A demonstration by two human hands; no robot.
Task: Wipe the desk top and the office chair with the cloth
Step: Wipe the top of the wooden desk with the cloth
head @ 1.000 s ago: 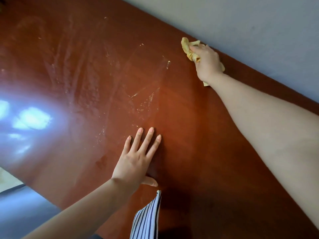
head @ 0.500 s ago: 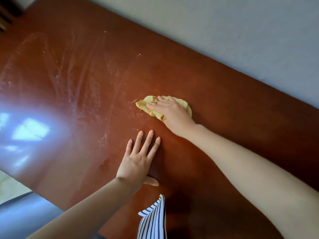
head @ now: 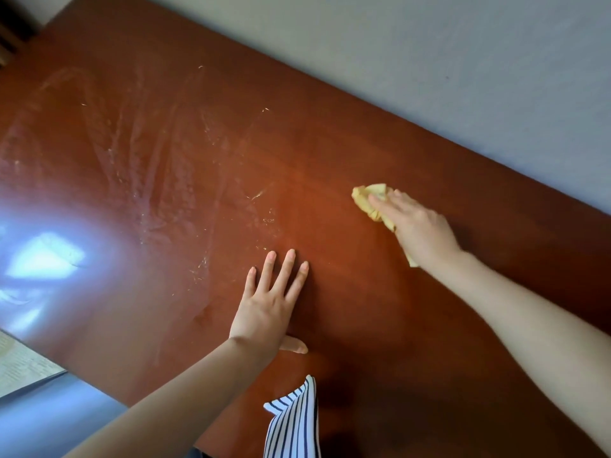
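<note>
A glossy reddish-brown desk top fills the view. My right hand presses a crumpled yellow cloth flat on the desk, right of centre, with most of the cloth under the palm. My left hand lies flat on the desk nearer to me, fingers spread, holding nothing. Pale dusty streaks and crumbs cover the left half of the desk. The office chair is out of view.
A pale grey wall runs along the desk's far edge. A bright window glare reflects off the left of the desk. A striped piece of my clothing hangs at the near edge. Floor shows at lower left.
My right hand slid the cloth from the far edge near the wall to the middle by my left hand, then out to the right. My left hand stayed planted.
</note>
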